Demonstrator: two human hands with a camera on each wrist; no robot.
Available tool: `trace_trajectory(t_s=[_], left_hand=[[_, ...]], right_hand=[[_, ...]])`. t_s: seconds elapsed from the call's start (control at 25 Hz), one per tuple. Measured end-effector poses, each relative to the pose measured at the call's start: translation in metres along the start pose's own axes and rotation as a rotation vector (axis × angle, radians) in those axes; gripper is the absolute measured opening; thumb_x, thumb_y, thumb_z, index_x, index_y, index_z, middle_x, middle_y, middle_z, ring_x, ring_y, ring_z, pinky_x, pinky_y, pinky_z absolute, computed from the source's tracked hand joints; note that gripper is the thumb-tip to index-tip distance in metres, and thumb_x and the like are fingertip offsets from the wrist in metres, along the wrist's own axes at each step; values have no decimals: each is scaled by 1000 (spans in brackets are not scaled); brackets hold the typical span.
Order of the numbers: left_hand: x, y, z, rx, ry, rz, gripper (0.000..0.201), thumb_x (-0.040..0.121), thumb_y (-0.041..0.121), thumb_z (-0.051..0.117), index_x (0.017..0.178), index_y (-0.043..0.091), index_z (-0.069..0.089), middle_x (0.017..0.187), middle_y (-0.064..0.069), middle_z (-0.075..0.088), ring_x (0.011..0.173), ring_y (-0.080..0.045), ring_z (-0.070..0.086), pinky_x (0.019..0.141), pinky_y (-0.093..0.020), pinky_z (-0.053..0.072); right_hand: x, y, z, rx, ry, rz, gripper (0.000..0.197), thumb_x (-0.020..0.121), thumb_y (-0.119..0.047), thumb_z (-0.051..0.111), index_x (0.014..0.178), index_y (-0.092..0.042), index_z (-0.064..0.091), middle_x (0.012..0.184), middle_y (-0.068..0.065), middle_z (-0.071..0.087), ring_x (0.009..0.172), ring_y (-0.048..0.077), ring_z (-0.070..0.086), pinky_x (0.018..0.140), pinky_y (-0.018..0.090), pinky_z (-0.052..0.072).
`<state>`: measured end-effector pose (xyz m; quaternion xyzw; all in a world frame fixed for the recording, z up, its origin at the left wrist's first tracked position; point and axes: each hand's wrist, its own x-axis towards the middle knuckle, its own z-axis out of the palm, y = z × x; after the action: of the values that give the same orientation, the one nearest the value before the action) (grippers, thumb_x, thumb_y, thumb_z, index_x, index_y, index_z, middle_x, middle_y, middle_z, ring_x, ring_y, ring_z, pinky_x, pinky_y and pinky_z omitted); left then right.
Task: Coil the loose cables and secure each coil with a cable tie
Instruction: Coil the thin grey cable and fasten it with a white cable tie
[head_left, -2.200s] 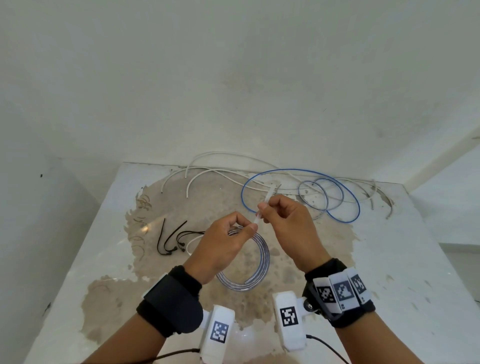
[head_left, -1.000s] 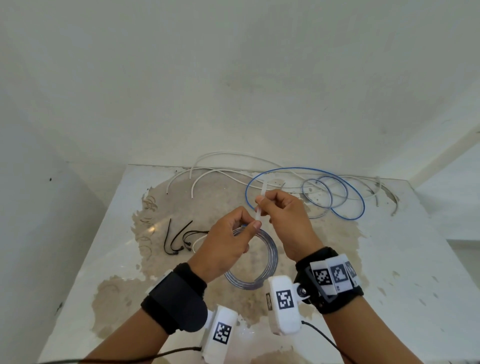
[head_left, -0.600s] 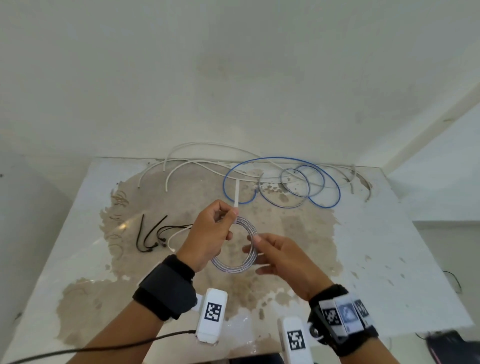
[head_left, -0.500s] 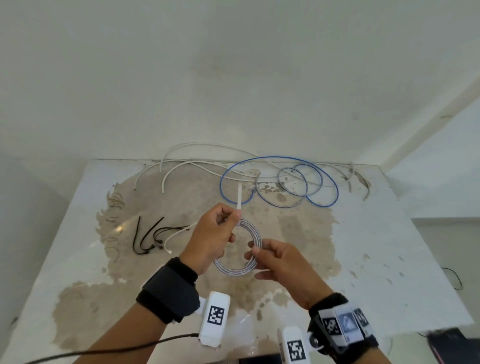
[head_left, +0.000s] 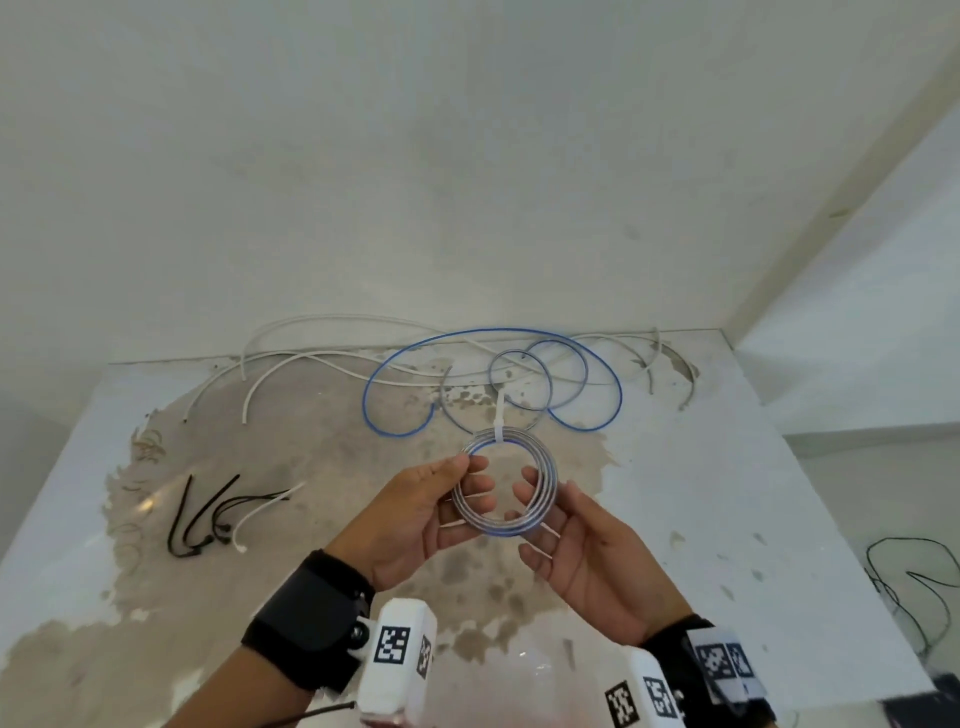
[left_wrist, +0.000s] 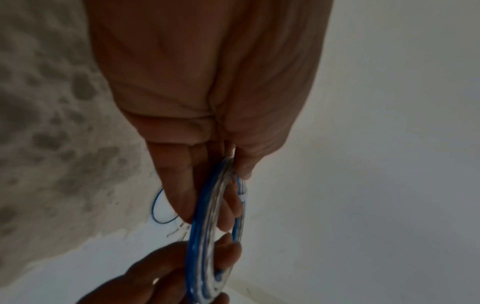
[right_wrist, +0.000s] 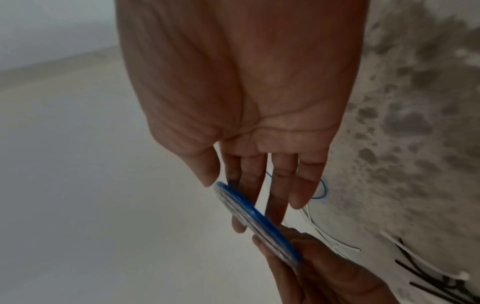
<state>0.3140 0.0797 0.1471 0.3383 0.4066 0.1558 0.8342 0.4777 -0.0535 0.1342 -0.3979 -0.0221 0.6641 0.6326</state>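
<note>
One coil of blue-and-clear cable is being held up above the table between both hands, and a white cable tie is sitting closed around its far edge with the tail sticking up, untrimmed. The left hand is pinching the left rim of the coil between thumb and fingertips; the left wrist view is showing the thumb pressed against the strands with the other fingers lying behind the ring. The right hand is cupping the lower right rim, fingers mostly straight and slightly spread, thumb resting near the rim rather than clamping it; the right wrist view is confirming a supporting touch, not a firm grip. Judgement: this first coil is looking finished, apart from setting it down. Still waiting at the back of the table: a loose blue cable lying in wide uneven loops, and white cables trailing uncoiled beside and through it. Spare ties, several black and at least one white, are lying to the left on the stained patch. So roughly one coil is done and at least two cables are remaining to be wound and tied.
</note>
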Motion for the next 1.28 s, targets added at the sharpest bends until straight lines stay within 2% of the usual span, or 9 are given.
trace_trajectory(t_s=[0.12, 0.2, 0.28, 0.36, 0.44, 0.6, 0.84, 1.08, 1.28], left_hand=[[27, -24, 30, 68, 18, -26, 28, 104, 30, 49, 113, 12, 68, 95, -3, 76, 78, -15, 74, 71, -31, 61], [50, -47, 39, 351, 86, -34, 28, 104, 37, 48, 119, 19, 64, 112, 0, 73, 92, -19, 72, 83, -38, 58], [74, -71, 27, 726, 187, -31, 31, 103, 42, 49, 125, 22, 57, 128, 1, 65, 107, -22, 66, 91, -42, 54], [96, -91, 4, 1083, 237, -49, 44, 101, 42, 53, 137, 19, 49, 141, 0, 51, 121, -26, 57, 95, -36, 47], [111, -106, -18, 1376, 294, -89, 56, 99, 41, 57, 146, 16, 40, 154, -9, 33, 136, -33, 42, 107, -37, 36], [123, -127, -38, 1554, 328, -129, 69, 93, 40, 64, 150, 18, 31, 163, -13, 13, 146, -41, 21, 115, -41, 26], [117, -136, -42, 1612, 342, -105, 81, 87, 35, 72, 153, 23, 26, 167, -7, 6, 151, -36, 8, 116, -44, 30], [114, -131, -38, 1599, 350, -116, 81, 87, 36, 73, 152, 25, 27, 167, -4, 7, 150, -37, 10, 114, -44, 35], [111, -132, -37, 1598, 359, -106, 81, 88, 37, 72, 153, 26, 26, 167, -2, 6, 150, -37, 10, 114, -44, 35]], right_hand=[[-1, -20, -35, -22, -41, -18, 41, 87, -33, 76, 123, -13, 73, 114, 7, 75, 90, 16, 73, 76, 31, 57], [0, -31, -67, -160, 28, -28, 32, 94, -29, 63, 120, -12, 71, 110, 6, 76, 87, 14, 71, 78, 30, 52], [-1, -40, -97, -499, 133, -35, 27, 102, -25, 55, 119, -10, 71, 107, 5, 77, 88, 13, 69, 85, 33, 48], [4, -51, -130, -912, 273, -72, 25, 104, -24, 55, 112, -8, 72, 102, 3, 78, 93, 14, 70, 90, 31, 49], [16, -58, -162, -1317, 426, -138, 21, 102, -28, 55, 106, -13, 70, 94, -1, 75, 88, 16, 68, 84, 31, 50], [50, -60, -199, -1959, 541, -187, 24, 103, -34, 46, 110, -20, 63, 94, -3, 72, 83, 21, 67, 81, 34, 50], [84, -34, -200, -2104, 481, -197, 31, 106, -36, 39, 119, -18, 60, 109, 1, 71, 100, 23, 64, 94, 36, 45], [81, -42, -214, -2117, 493, -189, 38, 100, -40, 52, 130, -18, 57, 127, 3, 62, 116, 27, 56, 98, 38, 44], [70, -51, -233, -2123, 573, -181, 29, 104, -34, 46, 125, -23, 62, 122, -2, 63, 113, 24, 54, 98, 35, 41]])
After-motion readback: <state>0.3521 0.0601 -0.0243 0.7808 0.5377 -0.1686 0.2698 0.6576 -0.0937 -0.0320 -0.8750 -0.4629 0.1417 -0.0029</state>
